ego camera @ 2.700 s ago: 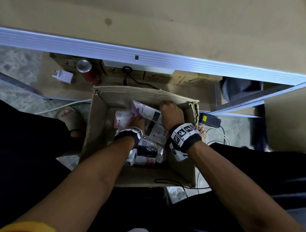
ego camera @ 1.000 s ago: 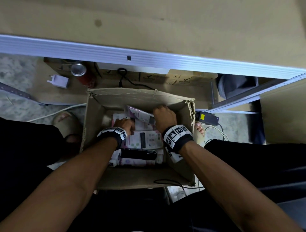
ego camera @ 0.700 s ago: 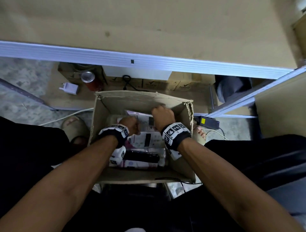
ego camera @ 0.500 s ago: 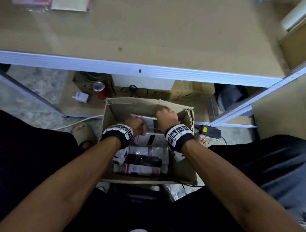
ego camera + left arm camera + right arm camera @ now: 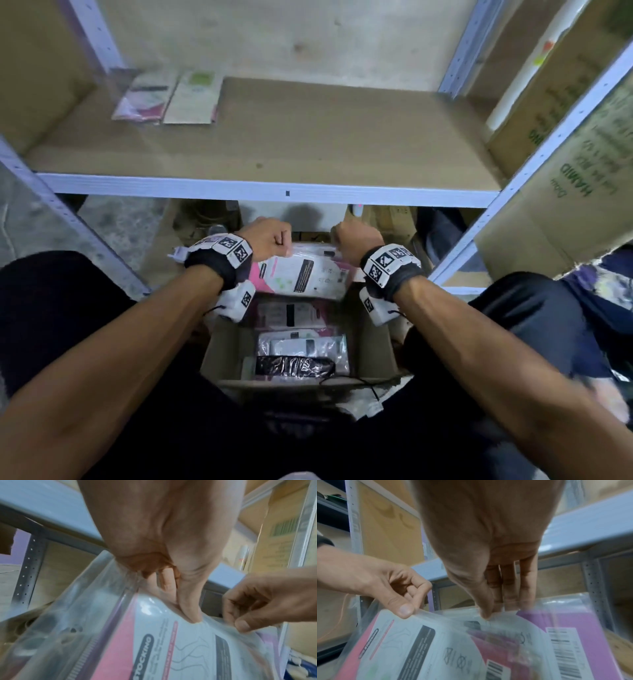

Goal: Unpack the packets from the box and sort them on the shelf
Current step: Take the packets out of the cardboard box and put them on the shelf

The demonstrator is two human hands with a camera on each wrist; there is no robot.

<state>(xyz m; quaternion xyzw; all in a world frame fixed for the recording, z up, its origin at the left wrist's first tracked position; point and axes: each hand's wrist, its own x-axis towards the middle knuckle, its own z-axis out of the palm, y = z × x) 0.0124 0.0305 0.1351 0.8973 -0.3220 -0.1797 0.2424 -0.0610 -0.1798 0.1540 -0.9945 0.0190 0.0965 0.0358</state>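
Note:
Both hands hold a small stack of clear-plastic packets just above the open cardboard box, below the shelf's front rail. My left hand pinches the top edge of the front packet, a pink and white card marked "STOCKING". My right hand pinches the same top edge further right, and a purple packet lies behind. Several more packets stay in the box, one of them black. On the wooden shelf, two packets lie flat at the back left.
A large printed carton stands at the right beside the grey shelf upright. The shelf's front rail runs just beyond the hands. Cartons and cables sit on the lower level behind the box. Dark-clothed legs flank the box.
Both hands have risen out of the box with the packets pinched between them, up toward the shelf rail. The head view has tilted up and now shows the shelf top.

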